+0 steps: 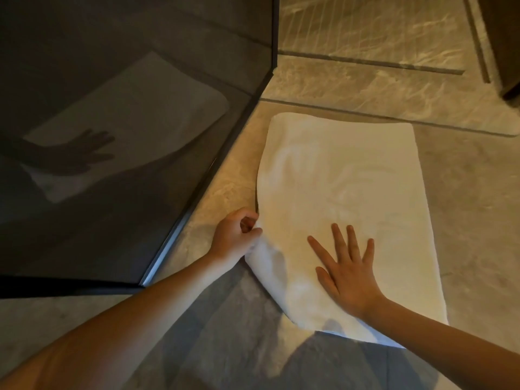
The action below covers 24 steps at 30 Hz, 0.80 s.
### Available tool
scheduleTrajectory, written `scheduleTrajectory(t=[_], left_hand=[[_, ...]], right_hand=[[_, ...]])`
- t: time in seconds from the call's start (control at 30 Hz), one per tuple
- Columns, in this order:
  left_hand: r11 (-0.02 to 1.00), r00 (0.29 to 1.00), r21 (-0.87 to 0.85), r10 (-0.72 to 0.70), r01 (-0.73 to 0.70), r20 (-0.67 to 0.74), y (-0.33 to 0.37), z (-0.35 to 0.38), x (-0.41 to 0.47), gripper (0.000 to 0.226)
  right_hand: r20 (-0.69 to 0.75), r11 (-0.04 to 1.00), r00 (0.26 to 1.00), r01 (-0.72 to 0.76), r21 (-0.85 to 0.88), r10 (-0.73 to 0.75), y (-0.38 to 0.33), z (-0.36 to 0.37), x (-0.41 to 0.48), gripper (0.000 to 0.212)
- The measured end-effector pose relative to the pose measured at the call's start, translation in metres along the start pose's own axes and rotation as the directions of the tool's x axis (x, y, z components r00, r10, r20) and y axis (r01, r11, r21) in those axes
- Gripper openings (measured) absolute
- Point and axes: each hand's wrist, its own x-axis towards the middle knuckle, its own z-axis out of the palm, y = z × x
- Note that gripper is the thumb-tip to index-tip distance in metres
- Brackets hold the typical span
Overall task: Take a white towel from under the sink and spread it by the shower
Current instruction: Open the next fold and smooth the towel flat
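Note:
A white towel (pixel 337 175) lies flat on the stone floor, just right of the dark glass shower wall (pixel 126 114). Its near left edge is lifted and curled. My left hand (pixel 236 237) pinches that curled edge between thumb and fingers. On the towel's near part my right hand (pixel 347 270) rests palm down, fingers spread, holding nothing. The towel's far end is smooth and reaches toward a floor seam.
The shower's metal bottom frame (pixel 197 192) runs diagonally along the towel's left side, and the glass mirrors the towel and a hand. Marbled floor tiles (pixel 365 74) stretch beyond. A dark cabinet or door edge (pixel 503 46) stands at the far right.

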Motion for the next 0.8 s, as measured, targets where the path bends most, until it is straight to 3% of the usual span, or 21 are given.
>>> scheduleTrajectory(t=[0.17, 0.43, 0.53, 0.6, 0.67, 0.73, 0.8], left_hand=[[0.982, 0.993, 0.178, 0.039, -0.059, 0.114, 0.002, 0.012, -0.004, 0.032], [0.925, 0.95, 0.248, 0.246, -0.289, 0.19, 0.006, 0.019, -0.023, 0.026], [0.939, 0.955, 0.193, 0.264, -0.286, 0.132, 0.017, 0.027, -0.028, 0.029], [0.935, 0.947, 0.166, 0.294, -0.313, 0.131, 0.028, 0.035, -0.031, 0.028], [0.93, 0.936, 0.137, 0.323, -0.342, 0.142, 0.04, 0.045, -0.035, 0.028], [0.93, 0.926, 0.09, 0.34, -0.357, 0.163, 0.049, 0.055, -0.041, 0.027], [0.928, 0.913, 0.031, 0.359, -0.371, 0.194, 0.055, 0.063, -0.046, 0.027]], right_hand=[[0.012, 1.0, 1.0, -0.024, 0.006, 0.024, -0.001, -0.002, -0.001, 0.058], [0.068, 0.999, 0.996, -0.051, 0.008, 0.05, -0.016, 0.004, -0.04, 0.058], [0.089, 0.98, 0.987, -0.145, 0.139, 0.133, -0.017, -0.023, -0.03, 0.062], [0.025, 0.872, 0.983, -0.175, 0.458, 0.184, -0.018, -0.045, -0.008, 0.062], [-0.017, 0.625, 0.977, -0.122, 0.771, 0.212, -0.021, -0.071, 0.02, 0.046], [0.019, 0.437, 0.982, -0.1, 0.894, 0.187, -0.022, -0.092, 0.043, 0.042], [0.005, 0.498, 0.996, -0.047, 0.866, 0.086, -0.02, -0.103, 0.058, 0.055]])
